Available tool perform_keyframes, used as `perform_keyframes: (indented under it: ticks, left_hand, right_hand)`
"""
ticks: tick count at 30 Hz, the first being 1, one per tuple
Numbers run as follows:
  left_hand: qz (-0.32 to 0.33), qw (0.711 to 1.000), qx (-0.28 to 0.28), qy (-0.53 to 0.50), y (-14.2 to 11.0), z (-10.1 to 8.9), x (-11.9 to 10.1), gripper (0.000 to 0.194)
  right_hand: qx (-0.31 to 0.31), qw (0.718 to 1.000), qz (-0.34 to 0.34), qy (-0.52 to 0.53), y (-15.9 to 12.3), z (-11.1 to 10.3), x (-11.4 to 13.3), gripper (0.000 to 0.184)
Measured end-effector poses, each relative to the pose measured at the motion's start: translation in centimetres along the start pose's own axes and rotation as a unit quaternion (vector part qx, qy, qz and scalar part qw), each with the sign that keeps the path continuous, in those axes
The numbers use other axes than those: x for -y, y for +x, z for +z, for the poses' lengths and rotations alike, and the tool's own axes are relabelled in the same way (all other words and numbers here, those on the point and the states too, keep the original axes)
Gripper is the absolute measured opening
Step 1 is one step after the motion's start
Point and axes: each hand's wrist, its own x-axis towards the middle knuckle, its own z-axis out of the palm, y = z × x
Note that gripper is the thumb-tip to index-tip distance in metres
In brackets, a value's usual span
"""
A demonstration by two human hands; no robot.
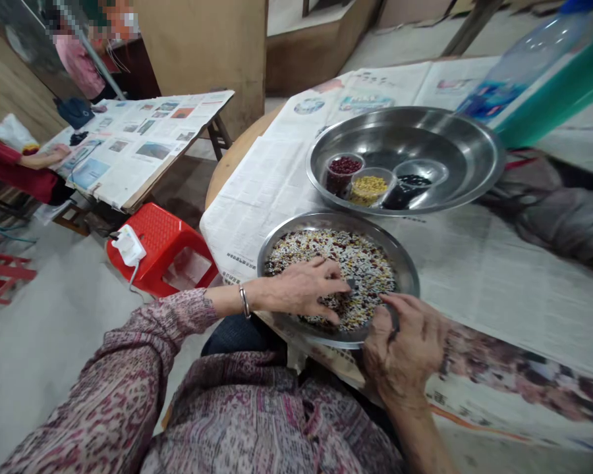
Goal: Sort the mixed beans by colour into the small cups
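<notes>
1. Okay, far left: a co-worker's hand [47, 157] in a red sleeve rests on a long newspaper-covered trestle table [143, 145], and a red plastic stool [158, 243] stands on the floor nearby.
2. Now the person's left hand [301, 289], with a thin silver bangle [244, 301] at the wrist, comes in from the left, open, its spread fingers [326, 309] pressing down into the grain.
3. Right under it, a round shallow stainless-steel pan [409, 280] of mixed white, red and dark beans [363, 260] sits at the near edge of the round newspaper-covered counter [237, 164], straight ahead of the chest. It's round, so no long axis, and the left hand is the one over the beans.
4. Over on the right, the bare-armed right hand [400, 349] curls at the pan's near rim; gripping it or just resting there, I can't tell.
5. Farther out, a wide stainless-steel basin [497, 158] holds three small clear cups of dark red beans [343, 172], yellow grains [370, 187] and black beans [415, 181].
6. And top right, a clear plastic bottle [518, 66] lies tilted past the basin.
</notes>
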Motion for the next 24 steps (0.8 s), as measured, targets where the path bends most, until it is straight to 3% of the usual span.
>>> perform_keyframes:
  ticks: [5,8,12,15,18,21,24]
  left_hand:
    - [0.032,0.998,0.055,-0.022,-2.6,0.4,-1.1,0.016]
    - [-0.016,0.997,0.069,-0.018,-4.1,-0.4,-1.0,0.02]
    - [-0.081,0.996,0.029,-0.031,-5.1,-0.7,0.0,0.028]
    - [-0.111,0.993,-0.038,-0.031,-4.9,-0.4,1.0,0.037]
    - [-0.137,0.986,-0.094,-0.019,-4.6,-0.2,1.7,0.033]
    - [-0.144,0.984,-0.102,-0.021,-4.4,0.2,1.9,0.022]
    - [-0.11,0.99,-0.086,-0.033,-4.0,0.7,1.3,0.015]
  right_hand:
    - [-0.004,1.0,-0.019,-0.003,0.0,0.0,0.0,0.02]
    - [-0.004,1.0,-0.022,-0.006,0.0,-0.1,0.0,0.02]
    - [-0.005,1.0,-0.022,-0.007,-0.1,0.1,-0.2,0.02]
    - [-0.004,1.0,-0.015,-0.004,-0.2,0.3,-0.4,0.02]
    - [-0.003,1.0,-0.013,-0.002,-0.2,0.4,-0.4,0.02]
    - [-0.001,1.0,-0.017,-0.002,-0.3,0.5,-0.5,0.02]
    - [0.003,1.0,-0.021,-0.004,-0.4,0.6,-0.6,0.02]
